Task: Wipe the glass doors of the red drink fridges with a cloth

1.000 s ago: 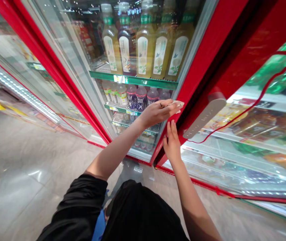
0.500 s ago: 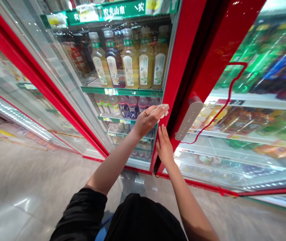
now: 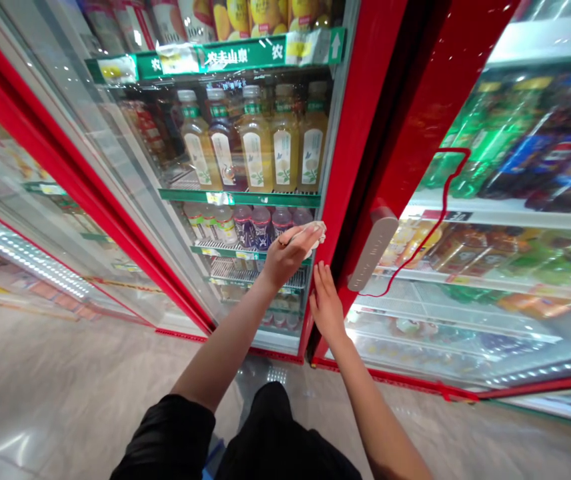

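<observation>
Two bare hands are held at a glass door (image 3: pixel 133 157) with a smooth red frame (image 3: pixel 353 133). A soft, crumpled pale cloth (image 3: pixel 318 235) is gripped by the left hand (image 3: pixel 293 247) near the glass's edge; the right hand (image 3: pixel 326 303), fingers straight and unclenched, is laid along the frame. Slender clear bottles (image 3: pixel 255 150) are seen behind the pane. Compared with a second ago, the cloth has been shifted off the frame towards the glass, and upper drinks (image 3: pixel 198 20) are now shown.
</observation>
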